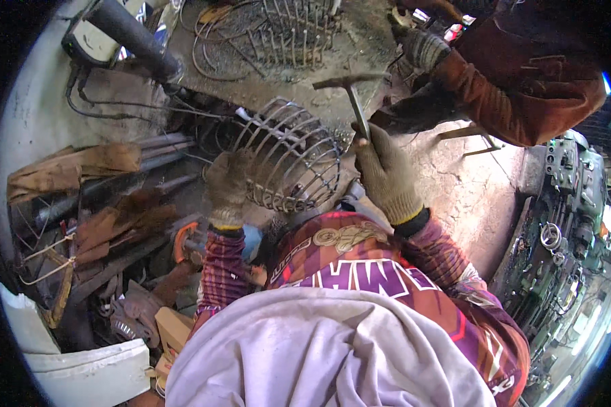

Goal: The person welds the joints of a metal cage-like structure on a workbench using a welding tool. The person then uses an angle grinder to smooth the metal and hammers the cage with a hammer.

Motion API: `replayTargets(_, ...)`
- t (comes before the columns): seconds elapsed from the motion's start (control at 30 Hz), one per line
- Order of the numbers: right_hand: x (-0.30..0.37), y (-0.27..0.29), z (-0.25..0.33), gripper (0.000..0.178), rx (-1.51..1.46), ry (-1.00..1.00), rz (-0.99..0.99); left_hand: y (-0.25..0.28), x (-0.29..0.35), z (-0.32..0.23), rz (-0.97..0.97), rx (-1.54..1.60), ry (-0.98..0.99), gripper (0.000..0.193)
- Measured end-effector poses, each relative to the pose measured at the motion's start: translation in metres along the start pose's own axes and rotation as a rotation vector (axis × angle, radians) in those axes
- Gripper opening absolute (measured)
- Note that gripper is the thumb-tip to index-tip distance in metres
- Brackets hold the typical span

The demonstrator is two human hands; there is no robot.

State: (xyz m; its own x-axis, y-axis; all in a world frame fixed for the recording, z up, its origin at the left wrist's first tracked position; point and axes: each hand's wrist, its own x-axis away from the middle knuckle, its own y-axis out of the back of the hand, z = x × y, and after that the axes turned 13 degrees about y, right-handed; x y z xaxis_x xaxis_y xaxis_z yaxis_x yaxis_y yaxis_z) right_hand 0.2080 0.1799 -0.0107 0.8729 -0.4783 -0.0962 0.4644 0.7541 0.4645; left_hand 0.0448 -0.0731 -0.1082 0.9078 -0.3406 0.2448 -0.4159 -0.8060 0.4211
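A rounded cage of bent metal bars [293, 146] is held up in front of my body. My left hand [228, 186], in a knitted work glove, closes round its left side. The glove is a little blurred and its fingertips are partly hidden. In my right hand [387, 173], also gloved, is a chipping hammer [357, 108], gripped low on its handle. The hammer stands upright just right of the cage, its long narrow head apart from the bars.
More bent bars [292, 44] and thin cable lie on the metal worktable [248, 91] ahead. A co-worker's gloved hand [424, 49] and brown sleeve [482, 91] reach in at upper right. Pipes and scrap [108, 203] crowd the left; a green machine [570, 183] stands right.
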Motion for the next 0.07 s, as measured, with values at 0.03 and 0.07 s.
replayTargets(0.03,0.0034,0.0035,-0.0024,0.035,-0.113,-0.074,-0.01,-0.004,-0.0106,0.0237,-0.109,0.088,0.061,0.037)
replayTargets(0.07,0.0064,0.007,-0.0056,0.038,-0.109,-0.053,-0.023,-0.0012,-0.019,0.0316,-0.081,0.242,0.068,0.039)
